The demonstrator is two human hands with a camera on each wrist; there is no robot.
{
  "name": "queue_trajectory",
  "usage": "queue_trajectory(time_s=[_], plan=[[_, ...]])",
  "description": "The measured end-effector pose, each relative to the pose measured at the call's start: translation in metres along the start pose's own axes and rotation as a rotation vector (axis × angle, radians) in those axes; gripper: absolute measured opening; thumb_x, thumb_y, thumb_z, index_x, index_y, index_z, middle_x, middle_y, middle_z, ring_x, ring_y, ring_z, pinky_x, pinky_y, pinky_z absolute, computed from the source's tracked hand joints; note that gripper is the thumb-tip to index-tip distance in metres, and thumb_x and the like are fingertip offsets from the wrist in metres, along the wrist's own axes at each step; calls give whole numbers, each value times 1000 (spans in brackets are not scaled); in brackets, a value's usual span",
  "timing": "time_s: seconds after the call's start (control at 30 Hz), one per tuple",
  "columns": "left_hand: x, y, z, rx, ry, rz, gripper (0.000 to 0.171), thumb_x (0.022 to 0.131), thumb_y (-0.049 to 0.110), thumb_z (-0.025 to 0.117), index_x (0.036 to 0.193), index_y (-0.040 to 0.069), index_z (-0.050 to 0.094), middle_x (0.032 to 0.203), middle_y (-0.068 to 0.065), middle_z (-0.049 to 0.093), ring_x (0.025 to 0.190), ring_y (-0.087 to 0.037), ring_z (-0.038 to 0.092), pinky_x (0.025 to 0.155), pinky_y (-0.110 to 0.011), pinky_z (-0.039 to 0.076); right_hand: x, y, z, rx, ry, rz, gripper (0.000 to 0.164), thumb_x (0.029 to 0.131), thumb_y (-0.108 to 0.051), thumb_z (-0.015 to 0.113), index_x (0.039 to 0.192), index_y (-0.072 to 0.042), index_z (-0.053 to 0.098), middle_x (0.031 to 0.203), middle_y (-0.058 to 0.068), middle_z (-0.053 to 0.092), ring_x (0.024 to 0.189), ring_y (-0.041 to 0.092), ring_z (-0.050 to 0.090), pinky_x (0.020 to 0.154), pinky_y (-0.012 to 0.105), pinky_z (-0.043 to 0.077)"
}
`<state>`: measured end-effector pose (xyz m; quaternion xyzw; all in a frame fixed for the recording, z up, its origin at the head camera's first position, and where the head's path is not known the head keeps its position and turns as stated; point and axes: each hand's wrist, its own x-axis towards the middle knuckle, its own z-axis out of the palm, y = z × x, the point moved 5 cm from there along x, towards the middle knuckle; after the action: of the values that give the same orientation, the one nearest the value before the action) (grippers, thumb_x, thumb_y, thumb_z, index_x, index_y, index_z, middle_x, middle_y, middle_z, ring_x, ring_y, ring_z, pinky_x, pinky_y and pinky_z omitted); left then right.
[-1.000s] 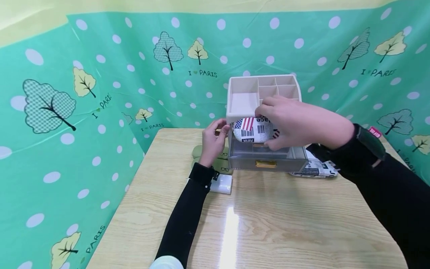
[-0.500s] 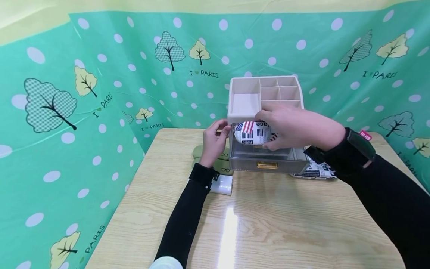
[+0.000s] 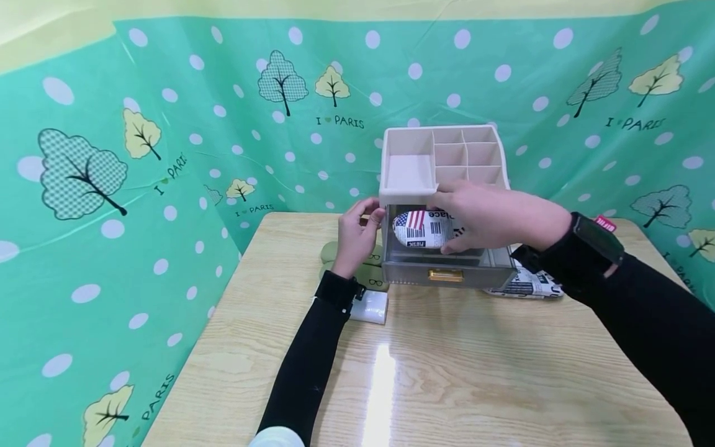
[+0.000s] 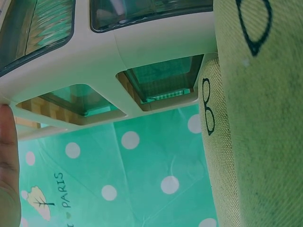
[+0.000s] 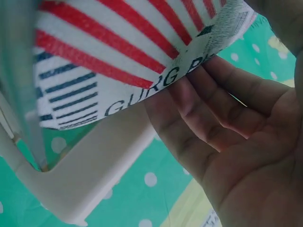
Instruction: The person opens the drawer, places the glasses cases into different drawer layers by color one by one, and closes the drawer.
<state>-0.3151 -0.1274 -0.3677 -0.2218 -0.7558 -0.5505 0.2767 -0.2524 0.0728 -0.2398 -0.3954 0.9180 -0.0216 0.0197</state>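
Observation:
In the head view, my right hand grips the right end of a rounded glasses case with newspaper and US flag print. The case is over the pulled-out clear drawer, just under the front rim of the white desktop organizer. The right wrist view has my fingertips beneath the case. My left hand touches the organizer's left side near its front corner. One straight finger meets the frame in the left wrist view. The rest of that hand is out of that view.
Two green cases with glasses drawings lie left of the organizer, near a white packet. Another newspaper-print item sits at its right. A pink tag shows behind the right wrist. A patterned green curtain stands behind the table.
My right hand has brought the printed glasses case down, from in front of the organizer's rim to below it, over the open drawer. My left hand has stayed at the organizer's side.

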Motion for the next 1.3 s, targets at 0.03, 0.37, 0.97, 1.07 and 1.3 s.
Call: queue_trajectory(time_s=[0.03,0.37,0.97,1.07,1.3], plan=[[0,0,0,0,0,-2,32,100,26,64,118,0,69,101,-12,72,81,-21,70,68,-27,63,1,0,1,-9,-9,-1,71,77,-33,92,133,-1,60,120,13,63,101,26,63,90,46,59],[0,-1,1,-11,-3,-4,32,100,25,63,119,1,69,103,-11,72,84,-19,69,69,-27,63,14,-11,12,-116,-119,-106,57,75,-30,92,116,0,65,105,8,62,91,21,60,85,40,58],[-1,0,0,-12,-2,2,32,101,25,63,119,-1,69,105,-13,71,86,-22,70,70,-27,63,32,-16,25,-246,-241,-108,48,76,-31,91,110,-5,69,91,4,67,79,20,61,84,42,60],[-2,0,0,-2,-5,1,34,101,27,63,119,-2,68,104,-14,71,85,-22,69,70,-27,63,32,-15,26,-253,-237,-107,51,75,-33,92,111,-5,69,92,6,68,80,20,63,86,42,61],[0,1,1,-11,-9,-3,35,101,28,63,120,-1,68,105,-13,71,86,-21,69,71,-27,63,31,-13,27,-238,-200,-116,52,72,-29,93,110,-3,69,93,7,69,81,20,64,84,41,62]])
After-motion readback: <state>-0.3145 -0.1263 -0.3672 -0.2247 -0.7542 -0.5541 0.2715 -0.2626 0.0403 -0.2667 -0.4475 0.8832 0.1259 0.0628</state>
